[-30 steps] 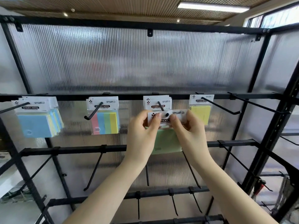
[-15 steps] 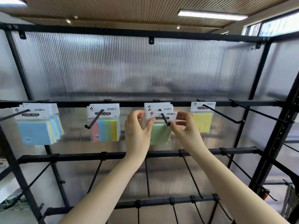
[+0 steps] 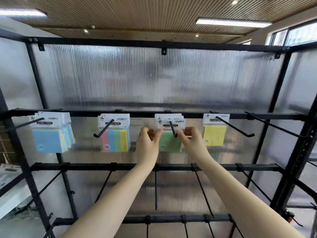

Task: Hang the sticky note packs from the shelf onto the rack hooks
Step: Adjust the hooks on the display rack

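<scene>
A green sticky note pack (image 3: 169, 142) hangs on the third hook (image 3: 172, 128) of the rack's upper rail (image 3: 140, 113), pushed back against other packs on that hook. My left hand (image 3: 148, 145) pinches the pack's left edge just under its white header card. On the pack's right edge, beside the hook's upturned tip, my right hand (image 3: 192, 141) pinches it too. Several blue packs (image 3: 49, 140) hang on the first hook, a striped multi-colour pack (image 3: 115, 140) on the second, a yellow pack (image 3: 214, 134) on the fourth.
A bare hook (image 3: 274, 127) juts out at the right end of the upper rail. The lower rail (image 3: 133, 166) carries several bare hooks pointing toward me. A ribbed translucent panel backs the black frame. A white shelf edge (image 3: 10, 201) shows at lower left.
Both hands slid the green pack from the hook's tip back along the hook to the packs behind it. The view has tilted up and moved closer.
</scene>
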